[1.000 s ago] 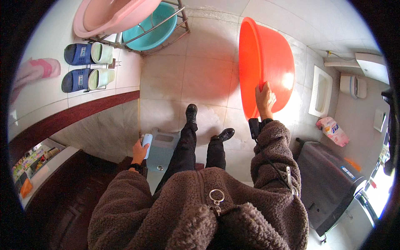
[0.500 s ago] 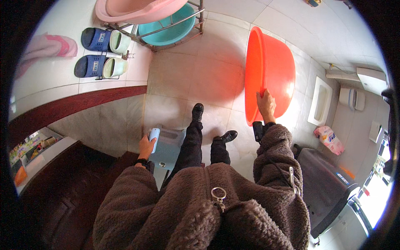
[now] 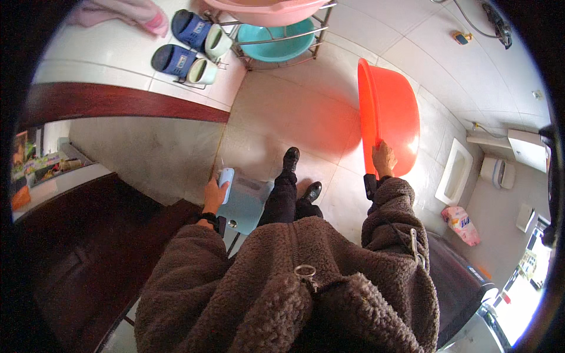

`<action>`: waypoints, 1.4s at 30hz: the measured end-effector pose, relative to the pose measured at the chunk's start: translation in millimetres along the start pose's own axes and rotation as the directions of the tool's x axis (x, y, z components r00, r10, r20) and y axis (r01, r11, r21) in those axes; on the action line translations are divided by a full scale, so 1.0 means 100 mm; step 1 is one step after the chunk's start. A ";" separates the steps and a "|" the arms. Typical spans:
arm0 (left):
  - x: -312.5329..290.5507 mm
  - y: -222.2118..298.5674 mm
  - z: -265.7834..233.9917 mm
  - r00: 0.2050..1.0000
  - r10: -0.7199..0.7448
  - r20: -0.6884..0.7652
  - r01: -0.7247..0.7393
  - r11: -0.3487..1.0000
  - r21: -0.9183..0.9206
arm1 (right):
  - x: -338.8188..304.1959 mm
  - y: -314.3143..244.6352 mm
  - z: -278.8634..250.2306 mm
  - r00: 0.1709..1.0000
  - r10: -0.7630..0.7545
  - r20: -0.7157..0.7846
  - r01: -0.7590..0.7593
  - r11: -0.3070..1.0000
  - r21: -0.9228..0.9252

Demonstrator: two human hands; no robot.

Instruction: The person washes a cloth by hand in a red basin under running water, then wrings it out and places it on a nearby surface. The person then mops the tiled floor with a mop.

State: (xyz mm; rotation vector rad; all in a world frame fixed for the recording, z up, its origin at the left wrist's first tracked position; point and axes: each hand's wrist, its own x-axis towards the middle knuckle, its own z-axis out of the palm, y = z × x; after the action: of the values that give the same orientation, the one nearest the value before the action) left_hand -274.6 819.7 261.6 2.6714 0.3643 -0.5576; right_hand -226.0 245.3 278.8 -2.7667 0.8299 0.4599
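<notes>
On the right, my right hand (image 3: 384, 159) grips the rim of a large orange-red plastic basin (image 3: 400, 117), with fingers wrapped over its edge. The basin is tilted on its side, its opening turned to the left. My left hand (image 3: 213, 195) is closed around a light blue, rounded handle-like piece (image 3: 226, 181). This piece is at the edge of a grey-blue, partly see-through plastic container (image 3: 248, 197) beside my left leg. Whether the two are joined, I cannot make out.
A metal rack holds a pink basin (image 3: 271, 10) and a teal basin (image 3: 279, 41) at the far side. Slippers (image 3: 187, 29) hang on the left wall near a pink towel (image 3: 126, 15). A squat toilet (image 3: 454, 170) and a pink package (image 3: 461, 225) are at right.
My feet have come closer together. The rack, slippers and towel have shifted right and up in view. Both hands keep their grips, and the basin appears slightly narrower and lower.
</notes>
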 end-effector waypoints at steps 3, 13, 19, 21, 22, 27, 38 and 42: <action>-0.25 -0.24 0.04 0.999 0.022 -0.029 -0.023 0.999 -0.038 | -0.07 0.00 0.08 0.999 -0.027 -0.025 0.026 0.998 -0.051; -0.88 -0.69 0.11 0.981 -0.184 0.055 0.188 0.980 -0.065 | 0.07 -0.12 0.27 0.986 -0.155 -0.056 0.150 0.985 -0.091; -0.73 -0.64 -0.04 0.959 -0.281 0.027 0.282 0.959 -0.033 | 0.23 -0.29 0.38 0.995 -0.057 0.082 0.063 0.996 -0.064; -0.61 -0.65 -0.14 0.954 -0.296 0.043 0.298 0.954 -0.038 | 0.28 -0.33 0.34 0.996 -0.030 0.083 0.036 0.997 -0.072; -0.53 -0.65 -0.18 0.953 -0.301 0.042 0.302 0.953 -0.022 | 0.31 -0.37 0.30 0.997 0.000 0.083 0.007 0.996 -0.084; -0.15 -0.55 -0.39 0.945 -0.326 0.026 0.327 0.942 -0.079 | 0.56 -0.53 0.00 0.997 0.077 -0.011 -0.078 0.996 -0.053; 0.80 0.17 -0.34 0.959 -0.270 0.080 0.275 0.960 -0.059 | 1.85 -0.17 -0.55 0.946 -0.088 -0.311 0.128 0.986 0.111; 1.09 0.27 -0.07 0.981 -0.189 -0.051 0.196 0.960 0.201 | 2.49 -0.41 -0.78 0.897 -0.086 -0.434 0.150 0.982 0.115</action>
State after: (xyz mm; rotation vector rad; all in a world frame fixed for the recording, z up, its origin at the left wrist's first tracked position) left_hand -167.1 817.3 229.9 2.8644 0.6124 -0.6430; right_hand 12.8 132.0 267.7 -2.7937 0.7360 -0.2376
